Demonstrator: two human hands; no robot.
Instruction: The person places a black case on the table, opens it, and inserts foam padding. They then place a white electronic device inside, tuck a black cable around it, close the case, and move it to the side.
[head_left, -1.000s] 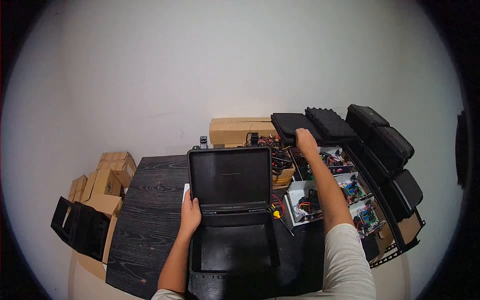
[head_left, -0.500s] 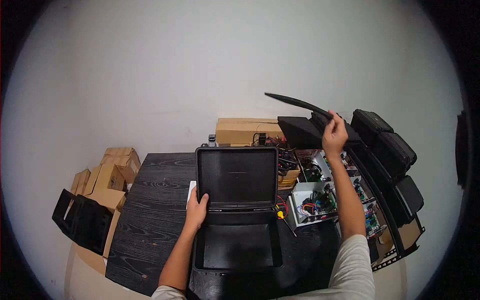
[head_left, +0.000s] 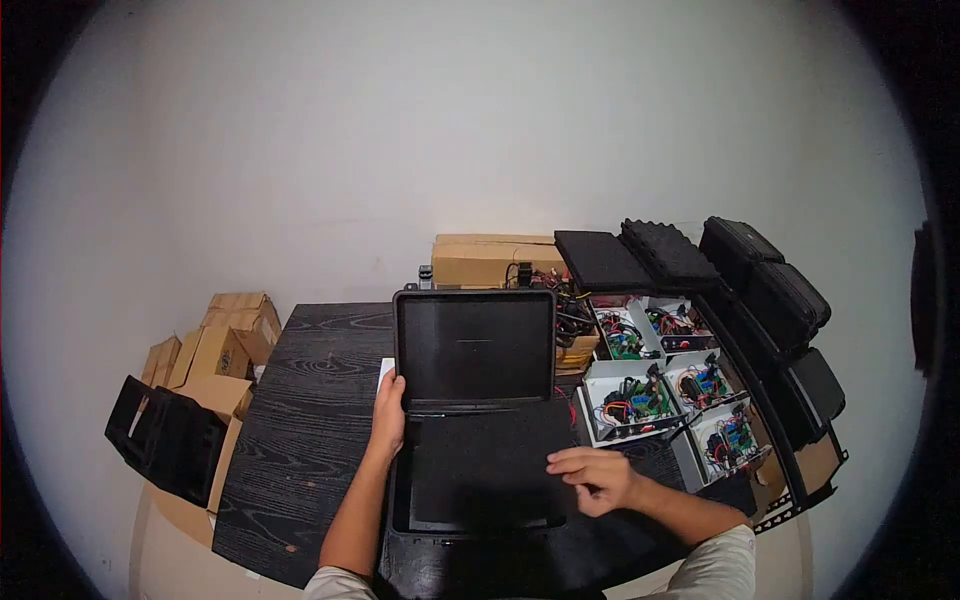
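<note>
A black hard case (head_left: pixel 475 348) stands with its lid up on the dark table, its base toward me. My left hand (head_left: pixel 390 415) is closed on the left edge of the lid, near the hinge. Over the base lies a black foam sheet (head_left: pixel 490 465), covering most of the opening and slightly askew to the rim. My right hand (head_left: pixel 600 480) pinches the sheet's right edge between thumb and fingers. Whether the sheet rests on the case floor cannot be made out.
Several white trays (head_left: pixel 630 435) of circuit boards and wires stand at the right. Behind them are foam pads (head_left: pixel 600 262) and closed black cases (head_left: pixel 790 305). Cardboard boxes (head_left: pixel 215 345) and a black plastic frame (head_left: pixel 165 440) are at the left of the wood-grain table (head_left: pixel 290 430).
My right hand has brought the foam sheet down and left, from above the trays to over the case base. My left hand stays on the lid.
</note>
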